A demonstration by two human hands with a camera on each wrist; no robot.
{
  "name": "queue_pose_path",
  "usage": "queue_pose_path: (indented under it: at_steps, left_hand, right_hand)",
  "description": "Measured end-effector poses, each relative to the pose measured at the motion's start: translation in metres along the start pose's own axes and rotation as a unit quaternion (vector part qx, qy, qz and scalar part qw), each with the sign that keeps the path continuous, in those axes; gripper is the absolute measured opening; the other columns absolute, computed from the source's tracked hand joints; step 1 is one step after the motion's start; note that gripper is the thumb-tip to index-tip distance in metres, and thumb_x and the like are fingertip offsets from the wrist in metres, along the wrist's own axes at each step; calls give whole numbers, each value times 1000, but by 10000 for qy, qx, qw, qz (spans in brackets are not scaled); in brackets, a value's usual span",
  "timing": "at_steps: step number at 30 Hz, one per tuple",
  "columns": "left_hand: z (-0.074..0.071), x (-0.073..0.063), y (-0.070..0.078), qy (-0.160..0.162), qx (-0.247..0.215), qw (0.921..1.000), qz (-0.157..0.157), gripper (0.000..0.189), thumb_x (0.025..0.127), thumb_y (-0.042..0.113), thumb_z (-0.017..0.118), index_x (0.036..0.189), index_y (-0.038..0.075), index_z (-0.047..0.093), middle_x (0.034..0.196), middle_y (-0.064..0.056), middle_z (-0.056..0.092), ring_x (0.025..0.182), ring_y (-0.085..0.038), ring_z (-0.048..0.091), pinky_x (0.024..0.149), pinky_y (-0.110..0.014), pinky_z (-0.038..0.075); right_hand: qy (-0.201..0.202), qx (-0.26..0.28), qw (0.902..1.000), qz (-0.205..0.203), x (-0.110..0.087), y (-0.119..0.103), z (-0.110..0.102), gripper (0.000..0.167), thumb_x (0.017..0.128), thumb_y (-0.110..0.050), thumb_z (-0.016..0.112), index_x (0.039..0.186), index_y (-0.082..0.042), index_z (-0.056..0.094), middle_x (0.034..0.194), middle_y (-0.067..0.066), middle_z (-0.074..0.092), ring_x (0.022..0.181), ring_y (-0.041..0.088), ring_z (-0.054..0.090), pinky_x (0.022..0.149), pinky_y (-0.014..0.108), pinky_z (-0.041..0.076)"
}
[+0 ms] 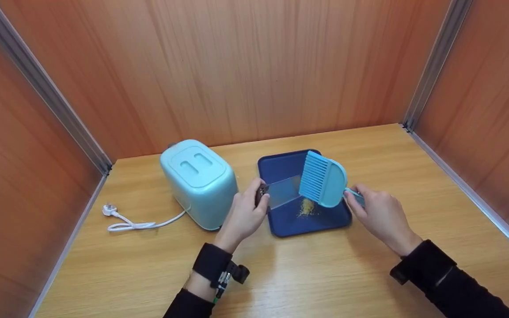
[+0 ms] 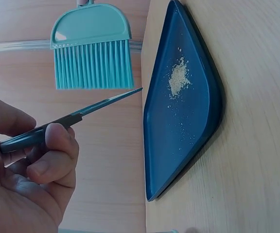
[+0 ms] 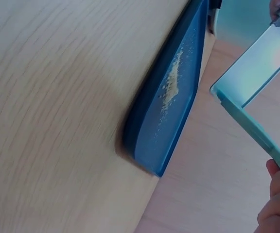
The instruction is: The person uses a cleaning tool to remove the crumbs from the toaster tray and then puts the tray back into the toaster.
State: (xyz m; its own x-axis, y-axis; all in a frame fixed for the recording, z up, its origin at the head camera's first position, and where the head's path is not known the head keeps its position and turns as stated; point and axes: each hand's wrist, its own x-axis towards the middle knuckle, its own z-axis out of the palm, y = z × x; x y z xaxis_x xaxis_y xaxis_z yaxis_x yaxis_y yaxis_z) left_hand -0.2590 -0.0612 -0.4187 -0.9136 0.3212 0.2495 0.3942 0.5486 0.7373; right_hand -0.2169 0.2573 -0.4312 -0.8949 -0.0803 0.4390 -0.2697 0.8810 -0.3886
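Observation:
My left hand [image 1: 243, 216] grips the dark handle of a scraper with a wide, flat metal blade [image 1: 284, 193], held over a navy tray [image 1: 281, 164]. In my right hand [image 1: 382, 216] is the handle of a light blue hand brush [image 1: 335, 185], its bristles pointing left. The bristle tips stand right at the far end of the blade, as the right wrist view shows from the side. Below both tools, a small heap of yellowish crumbs [image 2: 179, 77] lies on the tray, with loose specks scattered about it.
A light blue toaster [image 1: 208, 198] with two slot shapes on its top stands left of the tray. Its white cord [image 1: 133, 226] lies bundled on the wooden table [image 1: 316, 269], ending in a plug [image 1: 109, 210]. Wood-look panels [image 1: 259, 66] enclose the back and sides.

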Motion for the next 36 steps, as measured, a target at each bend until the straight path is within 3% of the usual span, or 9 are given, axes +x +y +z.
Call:
queue_pose_path:
  at_steps: [6,9,13,23,31,36]
  left_hand:
    - [0,0,1,-97,-88,9999,-49,14,111,18,51,122,13,58,89,-5,62,72,-17,61,62,-31,49]
    - [0,1,2,-168,-187,9997,-80,14,111,17,50,122,12,58,89,-5,61,71,-18,60,61,-31,49]
    - [0,1,1,-242,-287,9992,-162,13,112,19,50,121,13,57,87,-5,59,69,-17,59,60,-30,48]
    - [-2,1,2,-213,-270,9993,-132,13,112,20,50,121,14,57,91,-5,61,75,-18,61,64,-31,50]
    - [0,0,3,-124,-234,9996,67,11,111,18,51,119,14,58,89,-5,60,73,-17,59,62,-30,48]
    - [1,-1,3,-37,20,9993,375,10,110,17,52,117,13,59,86,-4,63,70,-15,61,60,-29,49]
  right_hand:
    - [66,759,9970,-92,-2,-15,0,15,106,-20,69,103,-5,73,68,-2,59,59,10,53,54,21,40]
    - [-102,1175,9930,-69,-3,-22,0,14,106,-21,69,104,-8,74,69,-4,58,61,10,54,55,20,44]
    - [-402,1327,9903,38,-4,-26,3,13,107,-23,69,107,-11,74,69,-5,60,60,9,54,55,19,46]
    - [-444,452,9980,87,-3,-8,5,21,108,-26,67,109,-6,73,67,-3,60,56,8,53,51,20,37]
    - [-311,-152,9994,79,-1,3,7,23,108,-24,66,109,-2,73,66,-2,58,56,10,50,51,22,33]
    - [-62,-450,9989,-116,-1,6,8,22,107,-22,66,105,-1,72,64,-3,53,53,10,47,49,23,29]
